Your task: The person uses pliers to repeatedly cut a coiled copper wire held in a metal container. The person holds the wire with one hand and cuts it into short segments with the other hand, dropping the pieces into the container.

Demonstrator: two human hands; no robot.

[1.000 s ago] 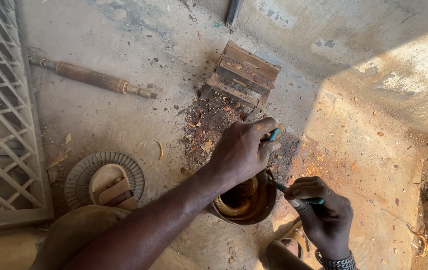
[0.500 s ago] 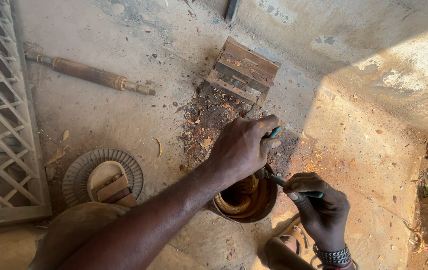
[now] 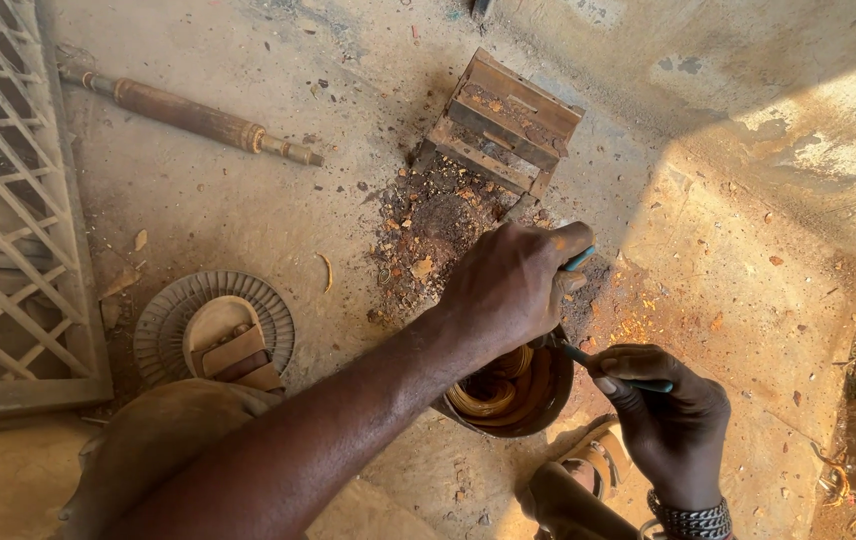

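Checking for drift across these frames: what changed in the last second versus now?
Almost nothing. The left hand still grips the teal-handled tool over the round wooden bowl; the right hand still holds its thin tool at the bowl's rim, shifted only slightly. The rolling pin, wooden block and sandal stayed put.

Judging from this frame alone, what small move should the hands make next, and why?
Probably press the thin tool a little further along the inner wall of the round wooden bowl. The right hand already aims its tip into the grooved hollow, and the left hand steadies the rim from above.
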